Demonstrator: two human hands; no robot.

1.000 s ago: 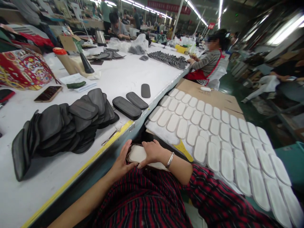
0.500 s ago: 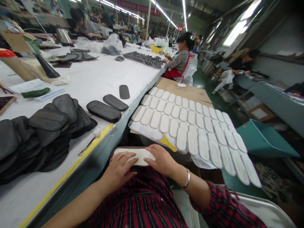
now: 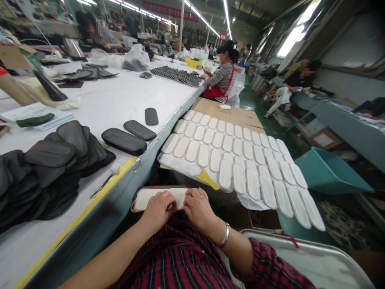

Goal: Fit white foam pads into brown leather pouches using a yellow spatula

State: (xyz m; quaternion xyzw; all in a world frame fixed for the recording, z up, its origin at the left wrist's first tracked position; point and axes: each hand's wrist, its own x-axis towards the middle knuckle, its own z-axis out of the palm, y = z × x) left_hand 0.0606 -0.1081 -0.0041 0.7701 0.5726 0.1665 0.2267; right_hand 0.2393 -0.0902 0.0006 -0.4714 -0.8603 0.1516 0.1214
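Observation:
In front of my lap lies an oblong white panel point(image 3: 146, 197) with rounded corners and a dark brown rim. My left hand point(image 3: 159, 208) is closed at the panel's near edge, its fingers curled over the middle. Close beside it, my right hand point(image 3: 199, 208) pinches the right end with bent fingers. Both thumbs and part of the near edge are hidden. Rows of similar white oblong panels point(image 3: 215, 159) with grey rims cover a board to the right. On the white table, dark grey oblong pieces point(image 3: 124, 140) are stacked near the edge.
A heap of dark grey pieces point(image 3: 51, 160) fills the near left of the table point(image 3: 117, 100). A yellow tool point(image 3: 207, 179) rests at the board's front edge. One co-worker point(image 3: 222, 76) sits beyond the board. A teal bin point(image 3: 333, 170) stands at right.
My fingers, spread flat on the white panel before, are now curled at its near edge. More of the panel's left end shows. The whole view has shifted slightly.

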